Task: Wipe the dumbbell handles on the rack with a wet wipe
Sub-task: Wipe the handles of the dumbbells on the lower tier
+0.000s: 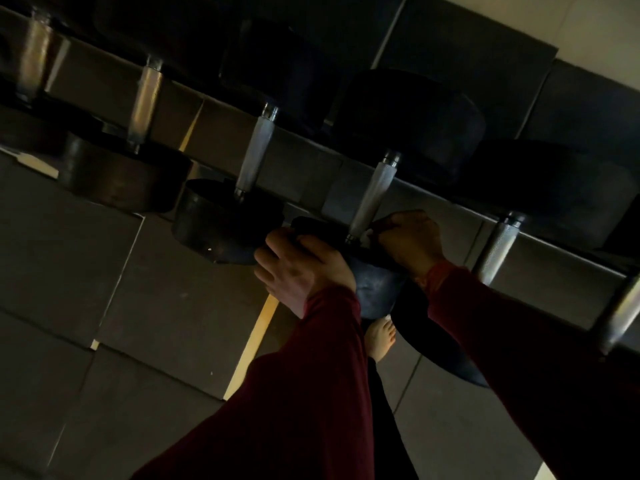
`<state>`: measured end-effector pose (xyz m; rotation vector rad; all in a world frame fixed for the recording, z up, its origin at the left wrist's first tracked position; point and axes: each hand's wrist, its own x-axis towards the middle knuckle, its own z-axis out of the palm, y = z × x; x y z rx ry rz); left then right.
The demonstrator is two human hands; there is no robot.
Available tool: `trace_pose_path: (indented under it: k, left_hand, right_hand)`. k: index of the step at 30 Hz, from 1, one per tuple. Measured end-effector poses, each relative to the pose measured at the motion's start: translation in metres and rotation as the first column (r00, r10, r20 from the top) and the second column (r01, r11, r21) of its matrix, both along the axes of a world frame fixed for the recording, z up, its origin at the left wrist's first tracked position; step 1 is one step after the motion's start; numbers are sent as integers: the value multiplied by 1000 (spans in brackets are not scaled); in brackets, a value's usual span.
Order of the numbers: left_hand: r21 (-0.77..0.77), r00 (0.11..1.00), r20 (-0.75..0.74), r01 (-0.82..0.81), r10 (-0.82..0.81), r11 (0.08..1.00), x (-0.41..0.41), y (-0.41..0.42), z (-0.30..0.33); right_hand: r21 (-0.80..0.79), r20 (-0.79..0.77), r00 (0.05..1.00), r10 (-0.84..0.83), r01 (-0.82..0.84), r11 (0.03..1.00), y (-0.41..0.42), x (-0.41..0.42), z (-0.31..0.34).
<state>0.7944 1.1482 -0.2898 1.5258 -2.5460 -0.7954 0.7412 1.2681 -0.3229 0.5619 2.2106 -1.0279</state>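
While the view is dim and tilted, the layout reads fine: the rack (304,140) runs as a long diagonal from upper left to lower right, with a row of dumbbells lying across it, dark round heads on either side and bare metal handles bridging between. The floor (86,271) of dark tiles sits below, with a bare foot (381,337) visible between the two dark red sleeves. The handle being worked (372,195) has its long axis running from upper right, at the far head (408,123), down to lower left at the near head (375,289). Both hands are at that lower, near end. The left hand (304,268) grips the rim of the near head, fingers curled over the edge, apparently bracing it. The right hand (410,239) is closed just beside the base of the handle, on its right side, fingers curled on a small white scrap that I take for the wet wipe (367,235); only a sliver shows, so I can't confirm how it's folded. Key relation: nearly the whole handle length lies up and away from the right hand, toward the far head, so I judge the coming stroke goes along that axis, up and right, with the right hand the nearer one to do it. The next handle (498,244) lies to the right, parallel, with another handle (254,152) to the left, neither touched by a hand.
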Motion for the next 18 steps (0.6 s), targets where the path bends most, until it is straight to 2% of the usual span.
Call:
trace_pose_path:
  k: [4,6,11,14,18]
  left_hand:
    - [12,1000,10,3,-3,1000,0,0,0]
    - [22,1000,16,0,0,1000,0,-1,0]
    - [39,1000,10,-3,2,999,-1,-1,-1]
    - [48,1000,6,-14,14,999,0,-1,-2]
    - [43,1000,-15,-20,21,999,0,0,-4]
  right_hand:
    - [-102,-82,985,-149,140,985,1,13,7]
    - [-136,-139,977,-159,140,981,-1,18,9]
    - [-1,-370,925,-83,89,996,-10,16,15]
    - [25,-511,851,-121,155,988,-18,7,13]
    - [48,-666,690,-283,418,907,-23,-21,4]
